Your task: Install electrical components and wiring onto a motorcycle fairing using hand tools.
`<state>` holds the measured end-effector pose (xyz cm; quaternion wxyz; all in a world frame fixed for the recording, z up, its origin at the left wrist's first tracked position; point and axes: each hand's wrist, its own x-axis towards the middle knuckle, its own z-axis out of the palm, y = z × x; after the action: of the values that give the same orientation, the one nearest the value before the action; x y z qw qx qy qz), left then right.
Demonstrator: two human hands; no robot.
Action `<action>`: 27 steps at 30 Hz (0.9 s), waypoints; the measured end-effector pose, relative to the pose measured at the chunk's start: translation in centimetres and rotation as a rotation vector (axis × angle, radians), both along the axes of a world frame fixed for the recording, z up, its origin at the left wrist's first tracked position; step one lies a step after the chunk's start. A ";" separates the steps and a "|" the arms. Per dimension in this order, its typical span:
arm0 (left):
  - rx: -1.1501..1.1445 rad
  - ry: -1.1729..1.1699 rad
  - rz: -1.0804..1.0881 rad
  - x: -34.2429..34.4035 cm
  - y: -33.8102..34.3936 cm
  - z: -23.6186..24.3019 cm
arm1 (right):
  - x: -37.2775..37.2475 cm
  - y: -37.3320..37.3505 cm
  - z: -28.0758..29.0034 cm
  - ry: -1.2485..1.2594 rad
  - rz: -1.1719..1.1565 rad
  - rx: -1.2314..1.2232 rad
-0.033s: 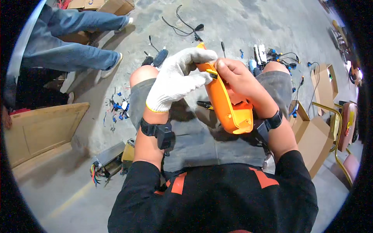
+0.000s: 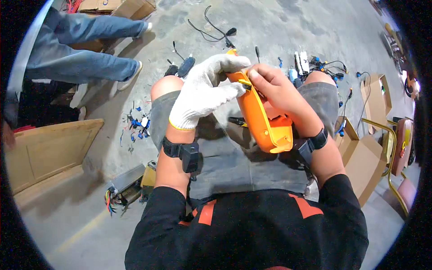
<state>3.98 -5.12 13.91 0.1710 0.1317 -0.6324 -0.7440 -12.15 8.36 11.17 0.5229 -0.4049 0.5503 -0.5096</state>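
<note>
Housing: orange plastic shell [image 2: 265, 121], long and curved, held over the lap between both hands, its lower end wide and blunt, its top end poking out above the fingers.
Left hand: left hand [image 2: 202, 92] in a white knit glove, fingers clenched around the upper left side of the shell, thumb lying across its edge.
Right hand: right hand [image 2: 274, 87] bare, fingers curled over the upper right side of the shell, fingertips pinching a small dark part [image 2: 245, 84] at its rim; what that part is cannot be made out.
Wrists: black strap with a small black box [image 2: 186, 153] below the gloved fingers; black band [image 2: 315, 141] below the bare ones.
Cartons: open brown cardboard box [image 2: 360, 157] just right of the bare hand; a second open box [image 2: 375, 96] farther right.
Floor clutter: blue connectors and wires [image 2: 137, 123] left of the gloved fingers; black cables [image 2: 211, 24] beyond the fingers.
Far left: flat wooden crate [image 2: 45, 150]; another person's legs in jeans [image 2: 76, 49], upper body cut off.
</note>
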 end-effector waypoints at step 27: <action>0.110 -0.013 -0.022 0.9 -0.5 0.7 | 0.6 0.5 -0.1 0.174 -0.066 -0.177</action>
<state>4.90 -5.58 14.64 0.1510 0.1387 -0.5932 -0.7785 -11.59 8.82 11.05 0.4182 -0.4738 0.5597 -0.5361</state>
